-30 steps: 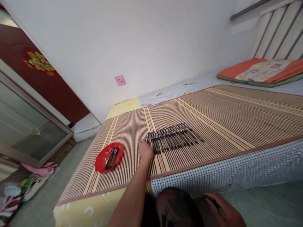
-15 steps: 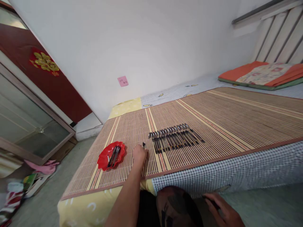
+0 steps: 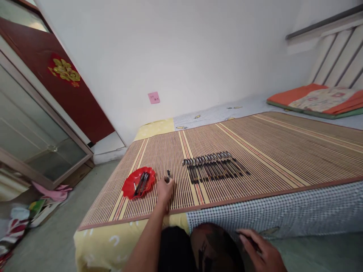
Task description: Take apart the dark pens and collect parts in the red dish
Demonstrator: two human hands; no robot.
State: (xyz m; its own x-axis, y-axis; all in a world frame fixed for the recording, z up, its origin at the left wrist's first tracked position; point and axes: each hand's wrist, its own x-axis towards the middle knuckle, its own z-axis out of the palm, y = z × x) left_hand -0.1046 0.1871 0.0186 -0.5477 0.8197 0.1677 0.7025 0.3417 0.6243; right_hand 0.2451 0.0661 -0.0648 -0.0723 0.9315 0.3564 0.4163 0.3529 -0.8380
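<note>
The left hand [image 3: 165, 189] is over the striped mat [image 3: 255, 141], between the red dish and the row of pens. Its fingers are clamped on a single pen [image 3: 168, 173]. The dark end of this pen projects beyond the fingertips, on the side towards the wall [image 3: 210, 56]; the middle is covered by the fingers. Whether the pen touches the mat cannot be told.

The red dish [image 3: 128, 185], with a wavy rim, stands on the mat just left of the hand, not touching it. Inside lie several dark pens [image 3: 142, 184], side by side and slanting, and a short white stick [image 3: 135, 186] next to them.

Right of the left hand, and apart from its fingers, lies a row of pens [image 3: 217, 168]. They are set close together, roughly parallel, with their clip ends towards the wall.

The right hand [image 3: 263, 252] is low, in front of the bed edge [image 3: 244, 211] and well apart from the pens. A dark object [image 3: 254, 243] shows between its thumb and fingers; its kind, and whether the fingers grip it, cannot be told.
</note>
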